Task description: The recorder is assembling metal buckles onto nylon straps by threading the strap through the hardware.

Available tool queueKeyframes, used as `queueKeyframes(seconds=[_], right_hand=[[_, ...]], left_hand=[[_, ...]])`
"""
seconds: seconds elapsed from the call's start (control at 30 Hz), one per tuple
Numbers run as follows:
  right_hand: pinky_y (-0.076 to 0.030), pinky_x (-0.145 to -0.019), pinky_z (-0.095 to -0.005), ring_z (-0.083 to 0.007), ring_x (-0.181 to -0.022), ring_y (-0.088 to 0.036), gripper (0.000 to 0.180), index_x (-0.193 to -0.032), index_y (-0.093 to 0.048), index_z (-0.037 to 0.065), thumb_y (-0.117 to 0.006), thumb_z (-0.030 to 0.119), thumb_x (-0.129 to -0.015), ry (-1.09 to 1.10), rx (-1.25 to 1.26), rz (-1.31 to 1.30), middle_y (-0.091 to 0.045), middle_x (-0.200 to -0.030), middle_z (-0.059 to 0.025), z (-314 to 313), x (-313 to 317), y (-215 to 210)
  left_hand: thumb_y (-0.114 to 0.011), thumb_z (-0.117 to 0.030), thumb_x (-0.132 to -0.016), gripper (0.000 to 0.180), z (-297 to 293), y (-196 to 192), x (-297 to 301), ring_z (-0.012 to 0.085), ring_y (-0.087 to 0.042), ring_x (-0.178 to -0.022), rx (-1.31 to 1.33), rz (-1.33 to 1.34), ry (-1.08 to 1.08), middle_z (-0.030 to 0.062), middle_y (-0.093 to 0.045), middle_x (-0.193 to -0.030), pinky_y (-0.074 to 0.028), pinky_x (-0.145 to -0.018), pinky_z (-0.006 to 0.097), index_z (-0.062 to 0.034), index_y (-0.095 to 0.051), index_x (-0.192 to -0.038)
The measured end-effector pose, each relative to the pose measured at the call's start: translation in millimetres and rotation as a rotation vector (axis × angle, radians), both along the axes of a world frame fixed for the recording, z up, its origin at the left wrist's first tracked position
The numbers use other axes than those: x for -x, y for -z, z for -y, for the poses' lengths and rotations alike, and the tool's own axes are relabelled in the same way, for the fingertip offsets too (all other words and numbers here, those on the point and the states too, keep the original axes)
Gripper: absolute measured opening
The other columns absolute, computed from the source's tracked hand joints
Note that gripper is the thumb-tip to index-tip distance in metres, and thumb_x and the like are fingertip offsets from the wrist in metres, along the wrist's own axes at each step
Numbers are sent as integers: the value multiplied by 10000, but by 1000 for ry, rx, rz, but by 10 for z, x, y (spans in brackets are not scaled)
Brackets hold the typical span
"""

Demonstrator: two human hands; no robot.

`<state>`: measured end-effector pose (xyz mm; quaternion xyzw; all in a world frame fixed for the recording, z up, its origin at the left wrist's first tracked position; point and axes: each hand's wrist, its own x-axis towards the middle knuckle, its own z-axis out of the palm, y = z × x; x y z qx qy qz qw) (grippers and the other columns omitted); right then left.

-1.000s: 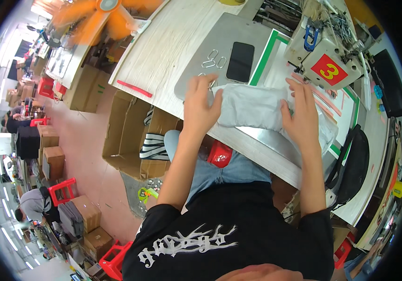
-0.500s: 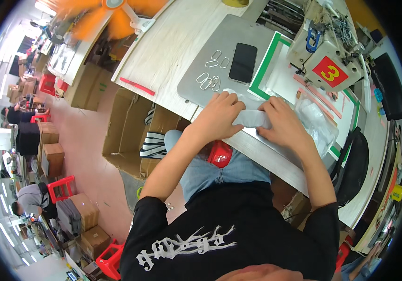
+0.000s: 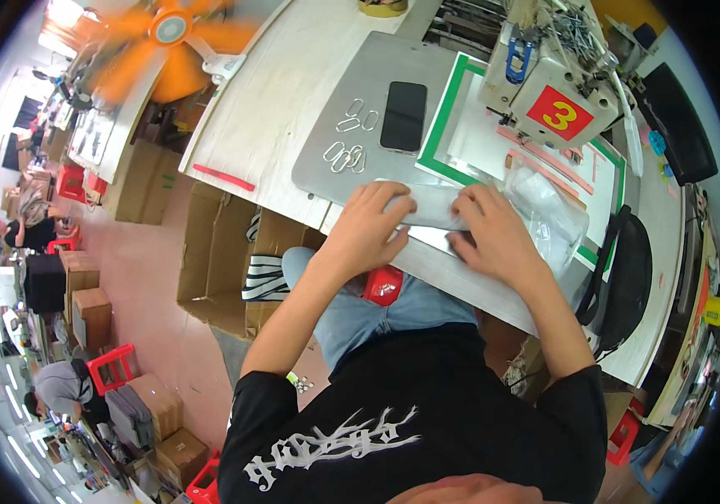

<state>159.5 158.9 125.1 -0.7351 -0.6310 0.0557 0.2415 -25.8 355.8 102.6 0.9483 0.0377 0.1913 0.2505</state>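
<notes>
At the near edge of the sewing table, a flattened, whitish plastic-like piece (image 3: 434,207) lies between my two hands. My left hand (image 3: 366,227) has its fingers curled over the left end, with the thumb spread below it. On the right end rest the bent fingers of my right hand (image 3: 496,233), its thumb on the near side. What lies beneath my fingers is hidden. Beyond my left hand, several oval metal rings (image 3: 346,158) are scattered on the grey metal plate (image 3: 319,134). A black phone (image 3: 403,117) sits to their right.
A sewing machine head (image 3: 557,109) stands at the far right beside a green-bordered sheet (image 3: 441,126). Clear plastic bags (image 3: 549,220) lie by my right hand, a black bag (image 3: 627,281) farther right. An open cardboard box (image 3: 217,252) stands left; an orange fan (image 3: 171,34) spins at upper left.
The whitish piece looks flatter and longer between my hands. My left hand's thumb has moved away from its fingers. The whole view has shifted slightly.
</notes>
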Motion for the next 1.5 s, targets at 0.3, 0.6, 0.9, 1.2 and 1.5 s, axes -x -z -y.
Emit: queueKeyframes(seconds=[0.3,0.6,0.9,1.2,1.5], right_hand=[[-524,-967,-472,-370,-1139,-606,464,-1205,-655,32,-848,187,-813,40,87,-11,-609,-1137,-163,-95,-1,120],[-547,-846,-496,-407,-972,-669,358,-1178,-586,67,-715,60,-844,-32,126,-155,-637,-1134,-162,46,266,33],[-602,-750,-468,-382,-826,-759,542,-1302,-614,19,-757,459,-1020,-153,216,-563,-761,-1002,-183,590,794,-241],[-597,-511,-277,-149,-730,-758,401,-1488,-615,66,-631,235,-1125,368,130,-1299,-780,-1030,-93,1532,557,16],[-526,-477,-266,-113,-784,-736,355,-1368,-672,5,-636,264,-1128,680,-114,-885,-726,-999,-52,1964,-301,-461]], left_hand=[[-847,-139,-856,477,-105,-98,-3,336,-624,-1167,-13,-123,-33,122,-662,-1187,-429,-1079,469,-75,-708,-1308],[-862,-96,-829,345,-61,-87,201,359,-695,-976,258,-279,93,132,-699,-1048,-565,-832,444,-66,-746,-1152],[-879,-101,-812,395,290,-795,260,378,-757,-965,569,-444,369,171,-775,-1030,-576,-824,427,-14,-717,-1162],[-872,-205,-907,371,618,-459,-811,146,-644,-778,546,-497,507,74,-670,-917,-503,-693,320,-60,-652,-1168],[-695,-117,-963,304,1140,-16,-1416,347,-693,-864,192,-136,409,116,-656,-1197,-576,-785,469,-75,-741,-1261]])
